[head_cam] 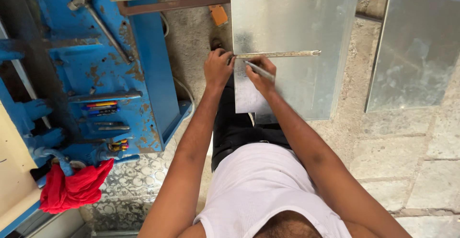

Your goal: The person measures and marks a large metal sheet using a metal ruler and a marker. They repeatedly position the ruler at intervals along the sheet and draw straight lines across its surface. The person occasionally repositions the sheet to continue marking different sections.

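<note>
Left hand (218,68): fingers curled, pressing down the near end of a thin metal ruler (278,54) at the left edge of a galvanised metal sheet (292,27). Right hand (261,75): just beside the left, closed around a slim grey marking tool (260,69), tip touching the sheet just below the ruler's edge. Ruler: flat on the sheet, running rightward from the left hand, past the right hand, ending short of the sheet's far edge. Sheet: lying on the stone floor (421,166), directly under both hands, extending away from them. Second metal sheet (417,46): well to the right of the right hand, apart from the first, also flat on the floor. Small orange block (219,14): beyond the left hand, on the floor near the sheet's left edge. Blue, rust-spotted machine frame (148,60): to the left of the left hand, well apart. Hammer (98,21): resting aslant on the frame's upper part. Coloured markers (101,107): in a row on a ledge of the frame. Red cloth (74,185): bunched at the frame's near lower corner, far left of both hands.
</note>
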